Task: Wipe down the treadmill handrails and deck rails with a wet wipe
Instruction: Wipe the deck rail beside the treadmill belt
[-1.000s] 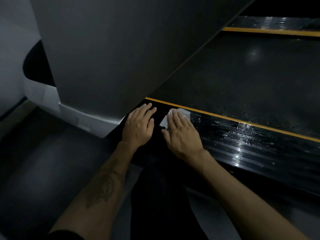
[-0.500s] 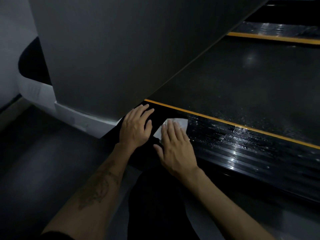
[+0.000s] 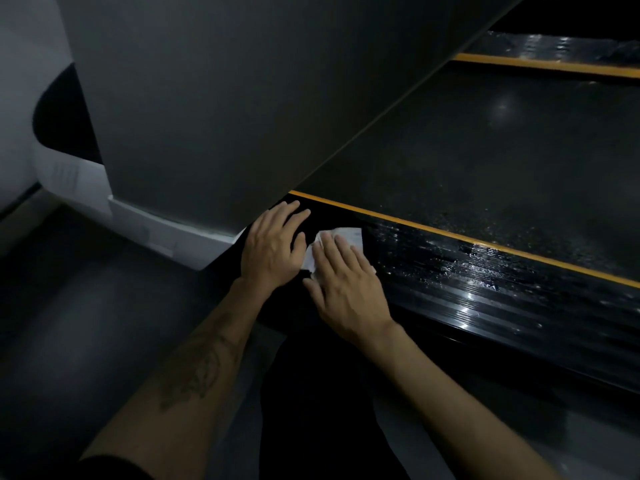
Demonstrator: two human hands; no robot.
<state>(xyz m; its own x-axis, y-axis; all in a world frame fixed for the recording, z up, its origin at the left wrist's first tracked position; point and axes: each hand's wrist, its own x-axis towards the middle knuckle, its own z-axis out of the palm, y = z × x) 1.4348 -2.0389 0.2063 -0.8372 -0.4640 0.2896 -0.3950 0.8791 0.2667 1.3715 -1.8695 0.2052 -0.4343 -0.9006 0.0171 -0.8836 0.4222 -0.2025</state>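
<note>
A black ribbed deck rail [image 3: 485, 282] with a yellow stripe runs along the near side of the treadmill belt [image 3: 485, 161]; it shines wet to the right of my hands. A white wet wipe [image 3: 346, 235] lies on the rail's left end. My right hand [image 3: 346, 282] presses flat on the wipe with straight fingers, and the wipe's far edge shows beyond the fingertips. My left hand [image 3: 273, 247] rests flat on the rail just left of it, fingers straight, beside the grey upright.
A broad grey treadmill upright [image 3: 225, 109] rises right above my left hand, with a white base cover [image 3: 156, 226] at its foot. The far deck rail [image 3: 554, 53] with its yellow stripe lies beyond the belt. Dark floor [image 3: 86, 323] spreads at lower left.
My right hand has slid the wipe slightly back toward me and then a little right along the rail. My left hand has stayed in place on the rail.
</note>
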